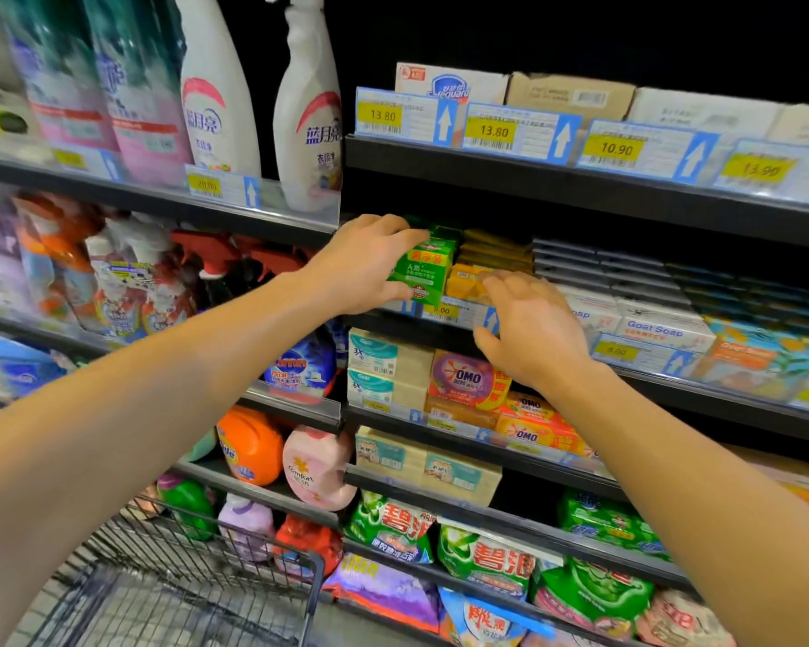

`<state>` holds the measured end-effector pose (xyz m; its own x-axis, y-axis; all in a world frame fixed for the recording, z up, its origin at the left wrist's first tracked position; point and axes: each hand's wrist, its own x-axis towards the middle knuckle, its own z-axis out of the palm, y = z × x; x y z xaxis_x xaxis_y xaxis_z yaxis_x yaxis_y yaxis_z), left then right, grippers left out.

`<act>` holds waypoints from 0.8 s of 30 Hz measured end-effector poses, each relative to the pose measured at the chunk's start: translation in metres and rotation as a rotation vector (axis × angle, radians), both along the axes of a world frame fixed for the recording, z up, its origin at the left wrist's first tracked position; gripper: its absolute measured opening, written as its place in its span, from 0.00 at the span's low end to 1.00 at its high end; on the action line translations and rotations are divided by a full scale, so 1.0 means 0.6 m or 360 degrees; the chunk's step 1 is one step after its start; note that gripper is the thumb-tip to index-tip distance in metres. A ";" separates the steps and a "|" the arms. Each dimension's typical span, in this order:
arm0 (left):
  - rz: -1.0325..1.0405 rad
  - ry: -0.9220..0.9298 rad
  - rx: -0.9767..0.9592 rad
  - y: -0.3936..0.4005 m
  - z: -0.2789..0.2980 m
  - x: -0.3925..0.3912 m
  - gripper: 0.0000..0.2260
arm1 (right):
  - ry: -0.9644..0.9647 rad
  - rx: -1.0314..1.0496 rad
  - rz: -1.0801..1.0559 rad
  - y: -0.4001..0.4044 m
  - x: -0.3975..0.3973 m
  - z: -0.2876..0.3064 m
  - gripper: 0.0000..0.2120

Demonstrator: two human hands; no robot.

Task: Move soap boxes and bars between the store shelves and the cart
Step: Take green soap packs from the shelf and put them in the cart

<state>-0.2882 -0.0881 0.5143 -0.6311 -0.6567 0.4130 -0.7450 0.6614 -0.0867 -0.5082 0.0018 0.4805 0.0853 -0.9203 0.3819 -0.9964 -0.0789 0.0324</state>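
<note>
I am gripping the green soap box with my left hand at the shelf's front edge; my right hand is hovering spread beside the orange bars. The cart is showing no soap, so nearly everything is remaining. The shelf above is leaving little room.

Beside the matt black metal shelf edge, a glossy green cardboard soap box is gleaming; below it, a black wire-metal cart is shining dully.
</note>
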 end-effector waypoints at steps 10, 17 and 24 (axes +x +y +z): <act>-0.0024 0.0185 0.0087 -0.036 -0.011 -0.006 0.32 | 0.0015 0.0002 -0.0022 0.003 0.004 0.001 0.30; -0.0081 0.0269 0.0064 -0.045 -0.021 -0.020 0.31 | -0.0015 -0.0013 -0.0029 -0.001 0.005 -0.006 0.30; -0.0135 0.0257 0.0338 -0.052 -0.053 -0.006 0.22 | 0.0009 0.0009 -0.0030 -0.003 0.000 -0.009 0.30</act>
